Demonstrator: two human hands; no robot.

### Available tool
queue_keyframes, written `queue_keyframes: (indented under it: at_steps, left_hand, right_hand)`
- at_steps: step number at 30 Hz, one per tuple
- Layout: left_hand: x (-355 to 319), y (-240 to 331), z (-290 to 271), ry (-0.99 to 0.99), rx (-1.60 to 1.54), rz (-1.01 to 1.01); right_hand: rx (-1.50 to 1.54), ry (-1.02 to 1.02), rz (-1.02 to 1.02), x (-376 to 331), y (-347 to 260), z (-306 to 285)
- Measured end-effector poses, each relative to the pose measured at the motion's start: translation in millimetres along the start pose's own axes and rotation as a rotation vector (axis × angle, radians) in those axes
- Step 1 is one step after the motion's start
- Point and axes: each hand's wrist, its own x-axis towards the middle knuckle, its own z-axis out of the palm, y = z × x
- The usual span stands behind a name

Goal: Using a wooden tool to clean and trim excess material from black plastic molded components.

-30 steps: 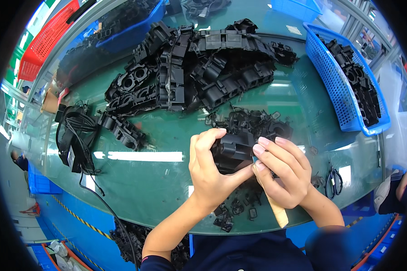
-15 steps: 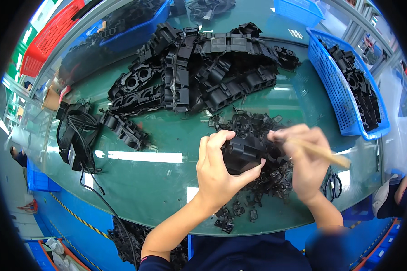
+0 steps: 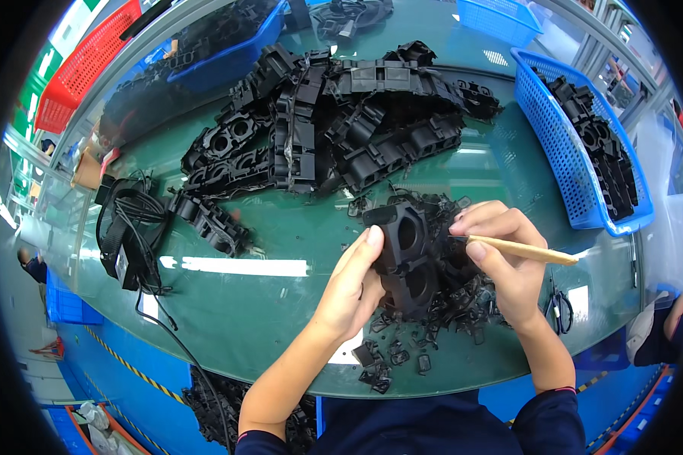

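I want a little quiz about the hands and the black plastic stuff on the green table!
1. True or false: the left hand holds a black plastic part with round holes.
2. What does the right hand grip?
A. thin tan wooden stick
B. red cup
C. metal spoon
3. Fill in: the blue mesh basket on the right contains ____ parts.

Key: 1 true; 2 A; 3 black

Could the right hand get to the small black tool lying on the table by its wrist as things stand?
Probably yes, but not freely: the tool lies uncovered just beside the right hand, yet that hand is pinching a wooden-handled tool against the black plastic part that the left hand holds.
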Motion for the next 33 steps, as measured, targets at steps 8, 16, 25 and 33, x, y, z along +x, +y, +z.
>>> queue_keyframes:
  at_steps: [8,16,25,33]
  left_hand:
    - [0.7,4.3,-8.9,0.073,0.083,0.087]
    - [-0.3,-2.6,-4.4,0.039,0.099,0.146]
    - [0.7,-4.8,-5.9,0.023,0.121,0.346]
    - [0.3,-8.5,-2.9,0.095,0.181,0.303]
  right_hand:
    - [0.172,-0.108,0.118,-9.6,-3.9,14.5]
    - [0.046,-0.122,-0.004,-12.5,-2.5,20.8]
    - [-0.055,0.078,0.114,-18.3,-12.1,16.6]
    - [-0.338,0.044,-0.178,-15.2,-5.8,16.1]
